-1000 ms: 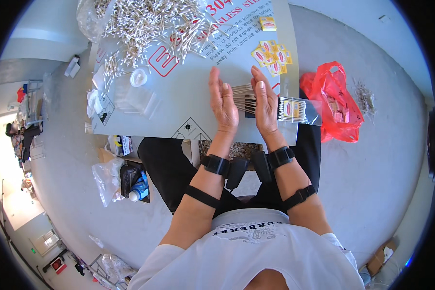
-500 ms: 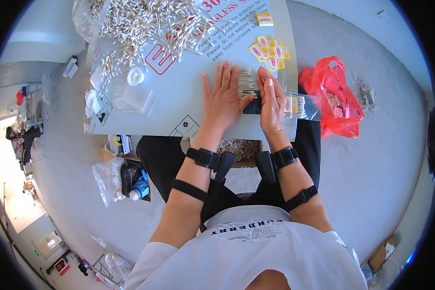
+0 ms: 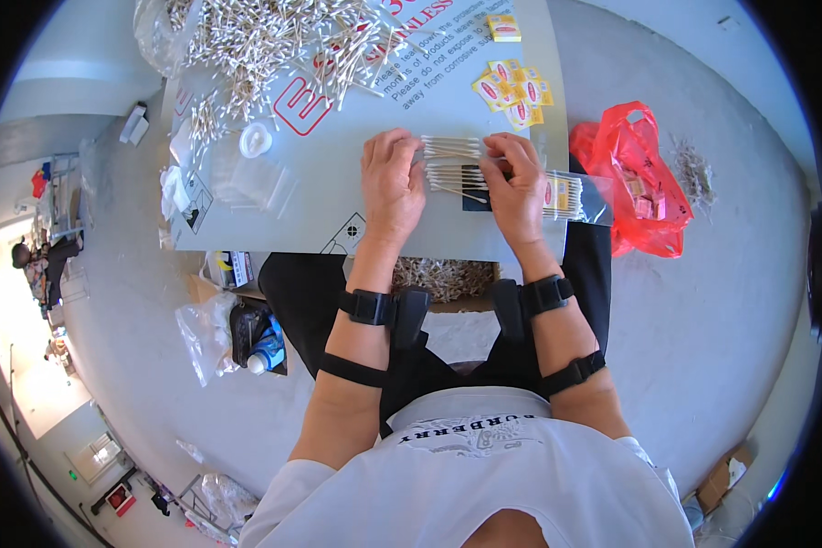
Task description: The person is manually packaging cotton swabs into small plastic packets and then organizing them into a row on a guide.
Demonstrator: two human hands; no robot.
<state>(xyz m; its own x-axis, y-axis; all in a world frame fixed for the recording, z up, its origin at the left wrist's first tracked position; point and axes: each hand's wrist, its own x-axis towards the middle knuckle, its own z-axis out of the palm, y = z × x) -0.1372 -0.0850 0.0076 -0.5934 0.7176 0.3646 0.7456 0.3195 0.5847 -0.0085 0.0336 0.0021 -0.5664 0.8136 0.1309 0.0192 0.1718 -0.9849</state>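
A row of cotton swabs (image 3: 452, 172) lies crosswise on the table between my hands, its upper swabs slightly apart from the lower ones. My left hand (image 3: 395, 187) is curled around the left tips, thumb and fingers bent against them. Around the right tips, the bent thumb and fingers of my right hand (image 3: 517, 187) close in the same way. Part of a black square (image 3: 475, 203) shows under the lower swabs. Just right of my right hand, a clear bag of cotton swabs (image 3: 566, 198) with a yellow label sticks out past the table edge.
Loose cotton swabs (image 3: 247, 55) are heaped at the far left. Yellow cards (image 3: 513, 91) lie far right, below a small yellow stack (image 3: 503, 28). Clear bags (image 3: 254, 185) and a round white tub (image 3: 255, 140) sit left. A red plastic bag (image 3: 653, 151) stands beyond the right edge.
My hands were flatter, the left spread on the table and the right on edge. Both have curled in around the swab ends, the left moving slightly left, uncovering more of the row.
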